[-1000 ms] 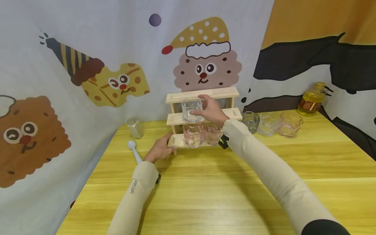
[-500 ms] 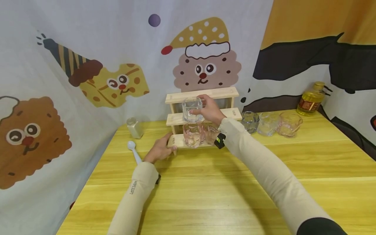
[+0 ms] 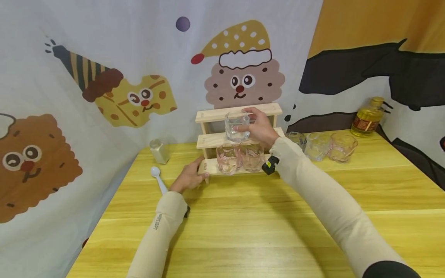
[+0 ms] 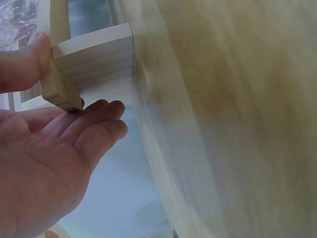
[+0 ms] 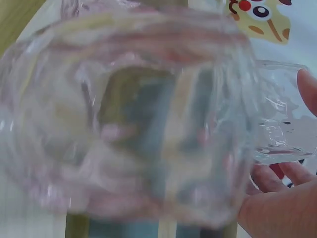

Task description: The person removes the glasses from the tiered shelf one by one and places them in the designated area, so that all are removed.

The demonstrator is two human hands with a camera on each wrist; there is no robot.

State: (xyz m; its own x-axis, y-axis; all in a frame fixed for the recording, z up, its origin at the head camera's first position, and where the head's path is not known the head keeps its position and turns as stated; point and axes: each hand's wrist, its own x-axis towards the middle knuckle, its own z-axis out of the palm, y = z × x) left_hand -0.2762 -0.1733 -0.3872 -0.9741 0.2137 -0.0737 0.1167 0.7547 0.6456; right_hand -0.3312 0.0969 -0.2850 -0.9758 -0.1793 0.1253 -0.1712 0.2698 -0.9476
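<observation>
At frame centre your right hand (image 3: 260, 128) grips a clear glass (image 3: 237, 126) — your left hand (image 3: 189, 177) pinches the wooden rack (image 3: 208, 167)'s lowest shelf end.

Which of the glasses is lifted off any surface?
The clear glass held by the right hand at the middle shelf of the wooden rack; the other glasses stand on the bottom shelf or the table.

Crowded rack, open table in front

Two pink glasses (image 3: 239, 157) fill the middle of the wooden rack's (image 3: 240, 112) bottom shelf, blocking reach there; its top shelf lies bare. Three more glasses (image 3: 321, 146) line the table (image 3: 264, 227) to the right, a spoon (image 3: 159, 178) and shaker (image 3: 159, 150) to the left.
</observation>
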